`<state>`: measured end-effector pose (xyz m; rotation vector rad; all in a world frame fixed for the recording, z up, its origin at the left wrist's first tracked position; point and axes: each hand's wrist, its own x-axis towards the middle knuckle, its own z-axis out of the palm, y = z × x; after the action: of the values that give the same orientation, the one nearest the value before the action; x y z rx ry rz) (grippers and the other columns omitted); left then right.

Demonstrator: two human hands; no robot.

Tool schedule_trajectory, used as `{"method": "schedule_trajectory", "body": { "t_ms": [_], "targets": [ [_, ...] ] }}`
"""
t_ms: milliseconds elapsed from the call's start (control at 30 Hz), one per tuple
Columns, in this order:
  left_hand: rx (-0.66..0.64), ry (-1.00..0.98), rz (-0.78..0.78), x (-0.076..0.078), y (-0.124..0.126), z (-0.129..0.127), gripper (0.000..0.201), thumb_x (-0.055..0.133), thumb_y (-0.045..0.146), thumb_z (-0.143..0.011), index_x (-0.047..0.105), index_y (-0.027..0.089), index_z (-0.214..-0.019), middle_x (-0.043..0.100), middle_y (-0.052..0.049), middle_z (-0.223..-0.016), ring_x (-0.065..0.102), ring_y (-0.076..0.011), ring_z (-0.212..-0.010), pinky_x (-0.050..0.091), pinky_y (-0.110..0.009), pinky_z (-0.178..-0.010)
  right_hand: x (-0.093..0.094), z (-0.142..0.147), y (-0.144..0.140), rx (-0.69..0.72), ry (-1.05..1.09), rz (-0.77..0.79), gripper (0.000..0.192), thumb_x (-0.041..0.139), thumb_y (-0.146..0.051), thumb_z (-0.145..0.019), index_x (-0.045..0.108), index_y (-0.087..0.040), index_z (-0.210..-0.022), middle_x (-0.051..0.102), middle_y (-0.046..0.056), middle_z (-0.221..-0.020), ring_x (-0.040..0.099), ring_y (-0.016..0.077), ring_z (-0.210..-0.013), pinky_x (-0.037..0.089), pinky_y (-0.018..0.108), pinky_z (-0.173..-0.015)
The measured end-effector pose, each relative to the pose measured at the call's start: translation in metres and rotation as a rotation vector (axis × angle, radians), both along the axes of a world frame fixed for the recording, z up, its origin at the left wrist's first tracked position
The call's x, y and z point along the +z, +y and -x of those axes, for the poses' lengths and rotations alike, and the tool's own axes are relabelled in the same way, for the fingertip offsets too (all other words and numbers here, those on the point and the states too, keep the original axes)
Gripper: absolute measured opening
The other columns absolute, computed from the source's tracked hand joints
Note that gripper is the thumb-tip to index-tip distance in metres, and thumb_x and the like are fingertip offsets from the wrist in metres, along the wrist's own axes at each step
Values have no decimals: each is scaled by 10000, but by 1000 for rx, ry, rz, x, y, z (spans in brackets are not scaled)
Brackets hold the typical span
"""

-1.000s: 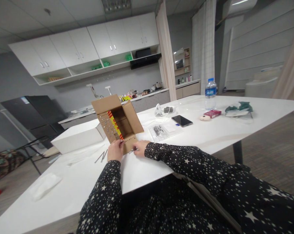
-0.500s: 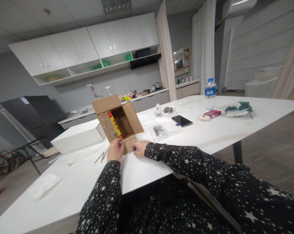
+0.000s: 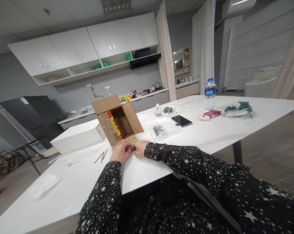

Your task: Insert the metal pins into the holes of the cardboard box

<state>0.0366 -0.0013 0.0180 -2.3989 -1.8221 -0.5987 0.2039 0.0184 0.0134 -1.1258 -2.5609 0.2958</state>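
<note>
An open brown cardboard box (image 3: 117, 125) stands on the white table (image 3: 210, 133), its near flap dotted with holes and small metal studs. My left hand (image 3: 121, 152) and my right hand (image 3: 140, 148) meet just in front of that flap. Their fingertips pinch a small silver metal piece (image 3: 133, 149) between them. Both sleeves are black with white stars. Two thin metal rods (image 3: 101, 156) lie on the table left of my left hand.
A white box (image 3: 76, 139) sits left of the cardboard box. A clear bag of small parts (image 3: 158, 131), a phone (image 3: 181, 120), a water bottle (image 3: 210, 93), a red pack (image 3: 212, 113) and a green cloth (image 3: 238, 109) lie further right. A white tissue (image 3: 43, 186) rests near left.
My left hand has come off the box flap and moved right to join my right hand at the small metal piece. The box has not moved.
</note>
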Motion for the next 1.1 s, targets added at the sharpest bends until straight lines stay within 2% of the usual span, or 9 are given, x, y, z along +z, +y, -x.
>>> {"method": "schedule_trajectory", "body": {
  "t_ms": [300,567,867,1100],
  "targets": [
    [-42,-40,34,2,-4,-3,254,471,223,-743,701,200,-848,696,-29,-786,602,-158,-710,449,-276,-697,5,-3,-6,4,-5,-4,396,501,-327,-777,606,-261,-1153,687,54,-1044,630,255,-948,489,319,-763],
    [-87,-33,57,3,-6,-5,239,487,182,-694,688,190,-824,677,-26,-778,586,-151,-716,443,-261,-674,0,-1,0,19,21,-1,376,518,-331,-764,628,-265,-1117,692,43,-1029,635,249,-937,497,322,-761],
    [-4,35,66,5,-9,-8,192,492,257,-710,650,200,-802,648,-19,-749,569,-152,-691,423,-260,-631,2,-1,-3,27,54,3,335,531,-295,-751,662,-278,-1058,697,15,-1018,642,226,-915,493,300,-776],
    [-12,30,85,5,-8,-8,183,508,252,-702,644,189,-806,648,-25,-765,565,-151,-709,416,-255,-639,3,-1,-3,27,53,9,336,537,-292,-747,660,-285,-1060,697,3,-1019,641,217,-916,490,297,-779]
  ]
}}
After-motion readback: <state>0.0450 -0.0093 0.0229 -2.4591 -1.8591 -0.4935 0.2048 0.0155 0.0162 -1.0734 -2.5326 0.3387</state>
